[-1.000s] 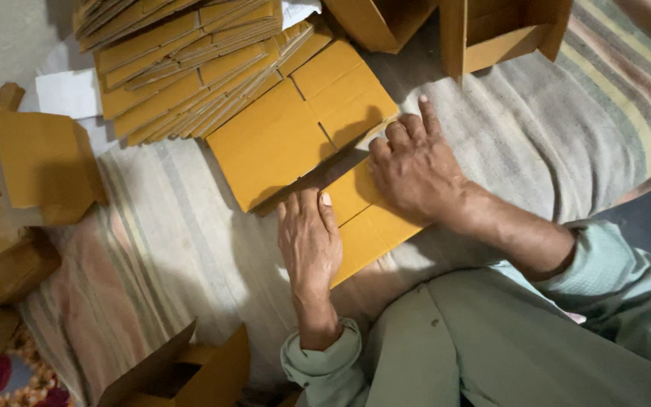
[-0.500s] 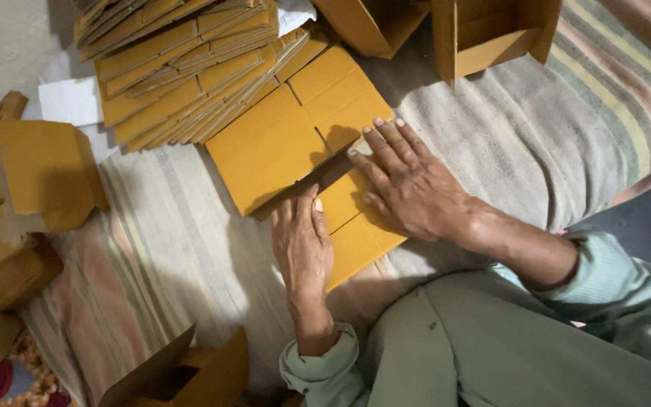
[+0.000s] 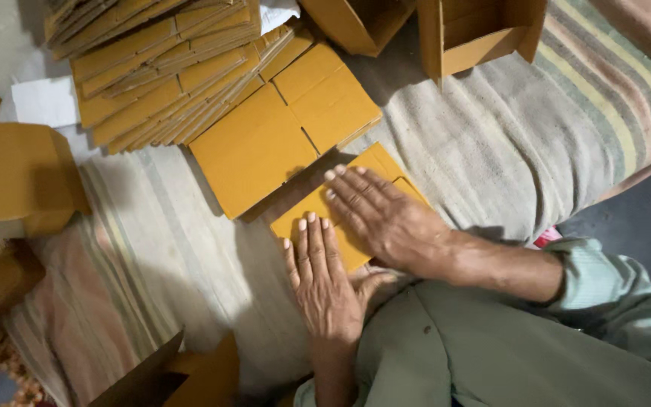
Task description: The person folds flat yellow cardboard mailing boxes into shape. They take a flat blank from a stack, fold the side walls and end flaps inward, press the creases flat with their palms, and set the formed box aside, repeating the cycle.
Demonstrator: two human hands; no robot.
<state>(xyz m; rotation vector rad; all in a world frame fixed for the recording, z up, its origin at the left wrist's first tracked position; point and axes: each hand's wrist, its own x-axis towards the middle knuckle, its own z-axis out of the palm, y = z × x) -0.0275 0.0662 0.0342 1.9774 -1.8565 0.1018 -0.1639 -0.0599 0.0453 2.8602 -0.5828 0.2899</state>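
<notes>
A striped cloth [image 3: 536, 143] covers the floor, and on it both hands lie flat with fingers straight, gripping nothing: the left hand [image 3: 325, 283] and the right hand [image 3: 386, 215] press side by side on a flattened yellow cardboard piece [image 3: 371, 162] just in front of the person's knee. Just beyond it lies another flat cardboard blank [image 3: 280, 136], touching a fanned stack of blanks [image 3: 152, 68]. Farther off stand open cardboard boxes [image 3: 484, 30] at the top, with folded boxes [image 3: 16, 173] at the left.
</notes>
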